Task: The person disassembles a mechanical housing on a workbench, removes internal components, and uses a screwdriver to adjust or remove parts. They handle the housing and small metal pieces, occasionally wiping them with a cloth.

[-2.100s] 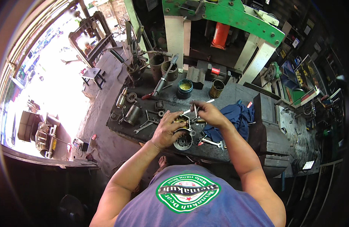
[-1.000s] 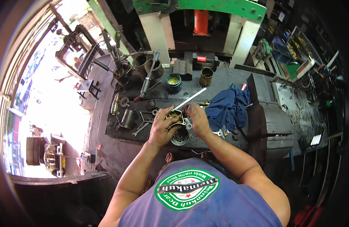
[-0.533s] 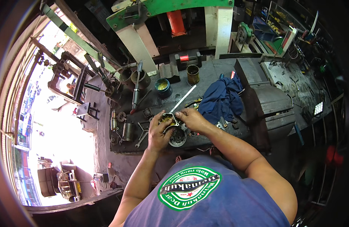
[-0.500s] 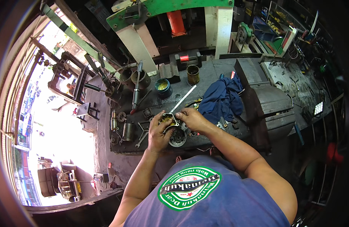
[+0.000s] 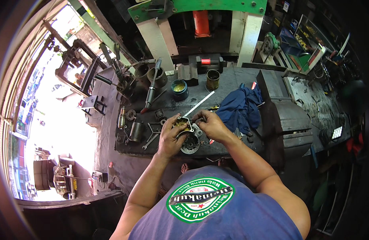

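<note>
A metal housing [image 5: 189,124] with yellow grease inside sits in my left hand [image 5: 169,140], whose fingers and thumb wrap round its left side. Just right of the housing, my right hand [image 5: 212,127] has its thumb and fingertips pinched together; anything between them is too small to make out. Under the hands, near the bench's front edge, lies a round dark metal part [image 5: 190,145] with an open hollow. A thin white strip [image 5: 200,103] slants away behind the housing. Farther back stands a blue pot [image 5: 179,93] with yellowish grease in it.
Left on the dark bench are a metal cylinder [image 5: 136,132], wrenches [image 5: 152,138] and a long red-tipped tool [image 5: 151,93]. A grimy can [image 5: 212,81] stands farther back. A navy cloth [image 5: 241,110] lies at right, beside a large dark vise [image 5: 288,116]. Behind rises a green-and-white press frame [image 5: 248,38].
My right hand has drawn slightly away from the housing's edge, its fingertips still pinched. The left hand keeps hold of the housing. The whole view has shifted a little.
</note>
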`<state>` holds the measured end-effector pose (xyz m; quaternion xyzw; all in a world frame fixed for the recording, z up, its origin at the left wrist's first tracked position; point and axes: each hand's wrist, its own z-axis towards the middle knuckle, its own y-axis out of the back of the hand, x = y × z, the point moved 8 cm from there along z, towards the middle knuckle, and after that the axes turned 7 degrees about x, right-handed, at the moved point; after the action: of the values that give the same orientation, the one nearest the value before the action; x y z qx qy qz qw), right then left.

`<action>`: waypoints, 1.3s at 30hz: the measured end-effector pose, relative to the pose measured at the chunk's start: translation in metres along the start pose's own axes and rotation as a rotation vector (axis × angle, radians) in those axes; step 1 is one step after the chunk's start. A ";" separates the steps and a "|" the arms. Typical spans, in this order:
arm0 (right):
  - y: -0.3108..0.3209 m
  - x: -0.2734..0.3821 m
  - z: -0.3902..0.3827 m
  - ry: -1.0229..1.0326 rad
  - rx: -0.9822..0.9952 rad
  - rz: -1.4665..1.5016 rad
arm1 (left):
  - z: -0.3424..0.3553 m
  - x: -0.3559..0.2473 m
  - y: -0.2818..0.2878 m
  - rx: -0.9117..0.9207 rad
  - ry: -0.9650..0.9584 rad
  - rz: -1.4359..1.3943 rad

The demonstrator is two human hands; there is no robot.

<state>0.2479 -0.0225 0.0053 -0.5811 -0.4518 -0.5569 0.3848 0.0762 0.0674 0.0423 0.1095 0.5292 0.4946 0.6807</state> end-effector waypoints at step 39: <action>-0.005 -0.015 0.006 -0.186 0.150 -0.210 | -0.010 0.003 -0.001 0.036 0.094 0.059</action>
<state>0.2459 -0.0167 -0.0109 -0.5496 -0.5840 -0.5025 0.3231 0.0680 0.0654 0.0355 0.1138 0.5658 0.5094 0.6383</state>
